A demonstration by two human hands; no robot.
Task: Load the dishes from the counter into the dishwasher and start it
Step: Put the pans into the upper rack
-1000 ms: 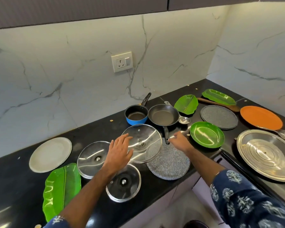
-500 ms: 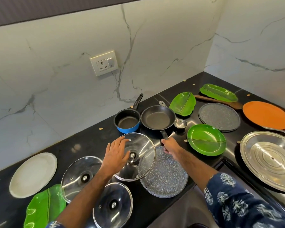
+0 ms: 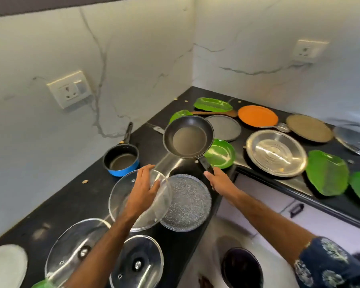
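Observation:
My right hand (image 3: 219, 179) grips the handle of a black frying pan (image 3: 188, 137) and holds it in the air above the black counter (image 3: 71, 202). My left hand (image 3: 142, 191) holds a glass lid (image 3: 123, 196) by its knob, tilted and raised off the counter; the knob is hidden under the hand. A speckled grey plate (image 3: 188, 202) lies between the two hands. A blue saucepan (image 3: 121, 160) stands behind the lid. No dishwasher is in view.
Two more glass lids (image 3: 75, 244) (image 3: 136, 261) lie at the near left by a white plate (image 3: 5, 265). To the right lie a green bowl (image 3: 221, 153), steel platter (image 3: 275, 152), orange plate (image 3: 258, 116), grey plates and green leaf plates (image 3: 326, 172). White drawers (image 3: 279, 206) sit below.
My right hand has lifted the frying pan off the counter. My left hand has raised and tilted the glass lid. The view has swung to the right.

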